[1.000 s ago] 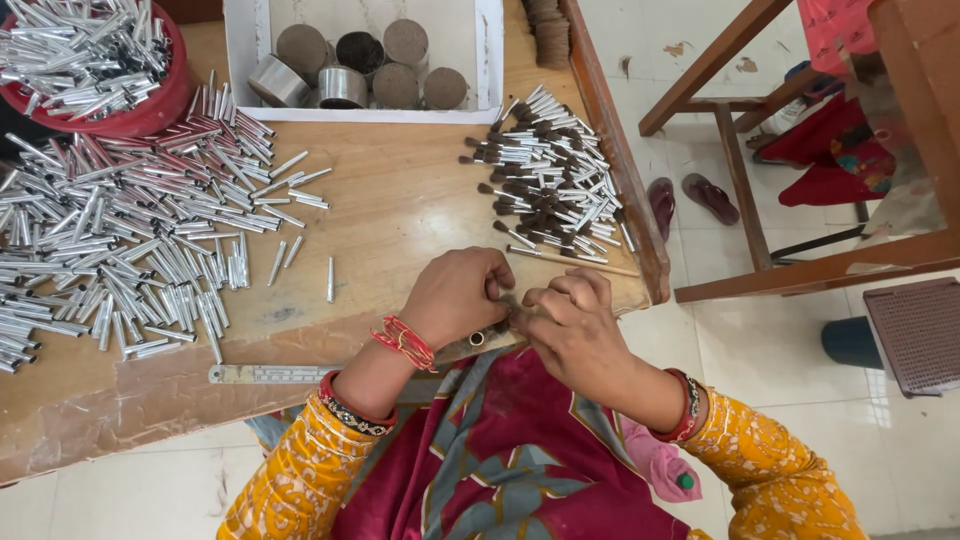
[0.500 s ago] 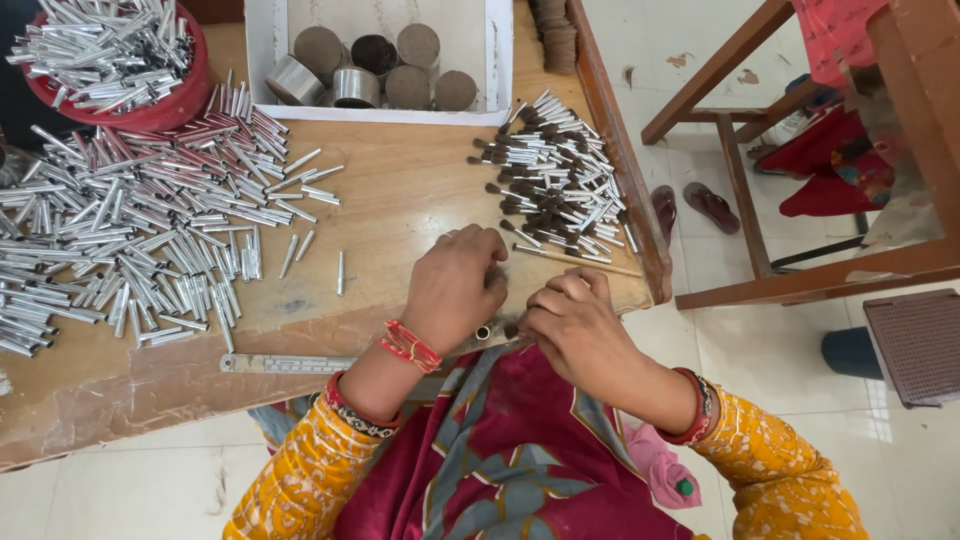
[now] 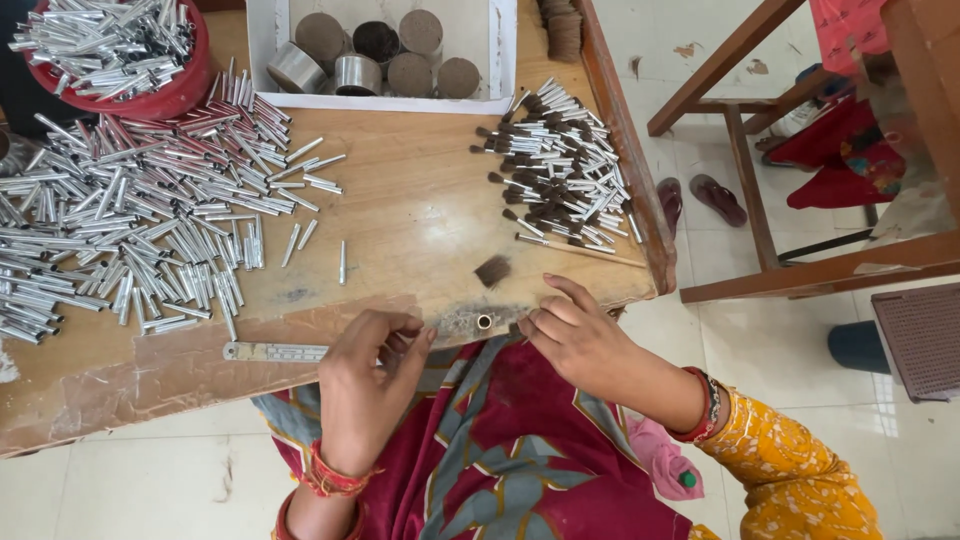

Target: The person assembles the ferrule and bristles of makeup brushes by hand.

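My left hand (image 3: 375, 385) hovers at the near edge of the wooden table (image 3: 420, 200), its fingers curled in with nothing visible in them. My right hand (image 3: 580, 335) rests at the same edge, fingertips pinched together; whether they grip anything is unclear. Between the two hands a short silver metal tube (image 3: 485, 322) stands on end in a worn patch of the table edge. Just beyond it lies a small tuft of brown bristles (image 3: 492, 270).
Loose silver tubes (image 3: 130, 220) cover the table's left; a red basin (image 3: 150, 100) holds more. Bristle-tipped tubes (image 3: 560, 170) are piled right, a thin stick (image 3: 580, 250) beside them. A white tray (image 3: 495, 60) of round tins sits behind. A metal ruler (image 3: 275, 351) lies near my left hand. Wooden frame (image 3: 800, 270) and sandals (image 3: 700, 195) stand right.
My hands were pressed together at the table edge; now they have drawn apart, uncovering the upright tube and the bristle tuft. The left hand pulled back toward me.
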